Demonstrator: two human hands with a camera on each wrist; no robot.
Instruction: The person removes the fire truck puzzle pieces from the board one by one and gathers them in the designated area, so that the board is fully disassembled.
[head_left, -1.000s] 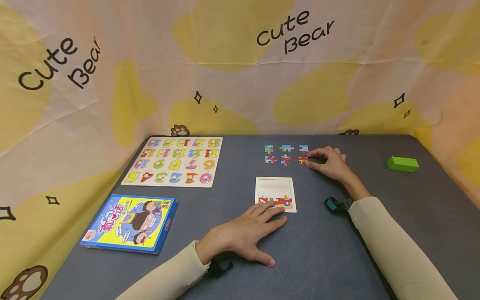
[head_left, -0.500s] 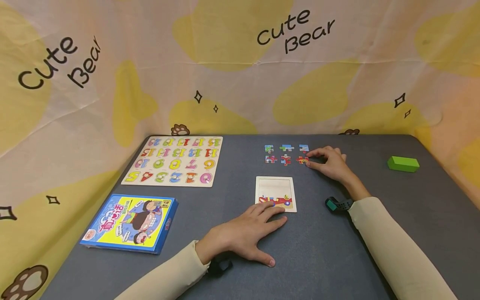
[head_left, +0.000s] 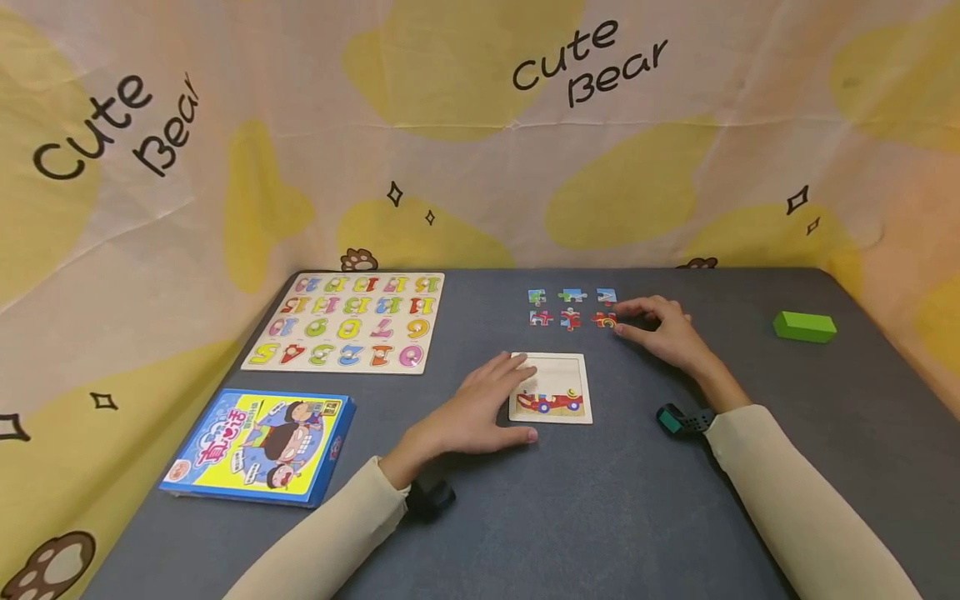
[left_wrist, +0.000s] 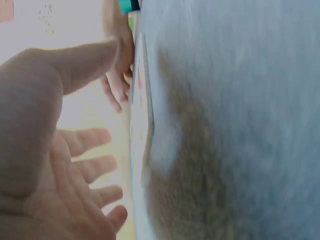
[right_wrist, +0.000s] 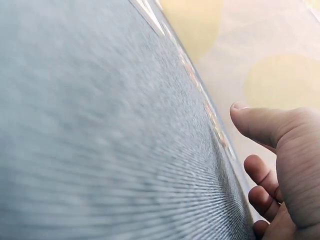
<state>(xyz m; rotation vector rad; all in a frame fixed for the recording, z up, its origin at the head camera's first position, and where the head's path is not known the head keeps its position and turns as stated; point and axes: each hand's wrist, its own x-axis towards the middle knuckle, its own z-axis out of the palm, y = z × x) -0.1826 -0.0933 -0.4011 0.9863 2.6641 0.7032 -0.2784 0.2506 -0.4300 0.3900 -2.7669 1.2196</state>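
A small puzzle board (head_left: 555,372) lies flat, with a red car picture along its lower part. My left hand (head_left: 472,412) reaches over the board's upper left corner, fingers stretched out and thumb apart. In the left wrist view that hand's (left_wrist: 65,170) fingers are spread, holding nothing, beside the board's edge (left_wrist: 146,100). Further back, several jigsaw pieces (head_left: 571,319) form two rows. My right hand (head_left: 667,333) has thumb and forefinger right at the row's right end, near a red and yellow piece (head_left: 603,320). The right wrist view shows its thumb and fingers (right_wrist: 262,171) apart, with no piece between them.
A number puzzle board (head_left: 345,323) lies at the back left. In front of it is a blue and yellow box (head_left: 258,447). A green block (head_left: 805,327) sits at the far right. Patterned cloth (head_left: 480,167) hangs behind the table.
My left hand has moved from the puzzle board's lower edge up and left to its upper left corner, uncovering the car picture. My right hand has barely shifted; the pieces lie as before.
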